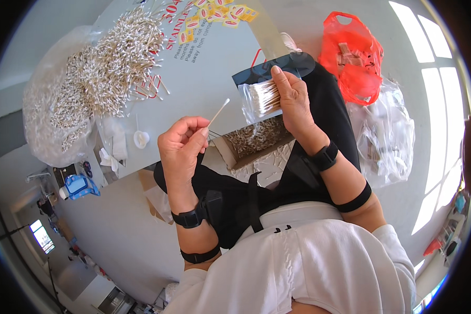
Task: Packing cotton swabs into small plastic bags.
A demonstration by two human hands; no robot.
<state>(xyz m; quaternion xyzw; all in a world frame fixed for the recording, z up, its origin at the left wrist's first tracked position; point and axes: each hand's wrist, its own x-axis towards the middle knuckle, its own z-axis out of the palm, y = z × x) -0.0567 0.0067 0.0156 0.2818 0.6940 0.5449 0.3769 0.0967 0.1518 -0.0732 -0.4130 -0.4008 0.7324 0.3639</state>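
A single cotton swab [218,113] is pinched between the thumb and fingers of my left hand [182,145], its white tip pointing up and away from me. My right hand [294,99] grips a small clear bag of cotton swabs [264,98], thumb on top, with the swabs bundled side by side. Behind the bag shows a dark blue translucent sheet [254,74]; whether it belongs to the bag I cannot tell. Below both hands, by my lap, a cardboard box [223,153] holds many loose swabs. More swabs lie scattered beside it.
A big heap of loose swabs [118,63] spills from a clear plastic bag [36,112] on the grey table [204,86]. Yellow labels [214,15] lie at the far edge. To the right are a red plastic bag [369,83] and a clear bag [390,136].
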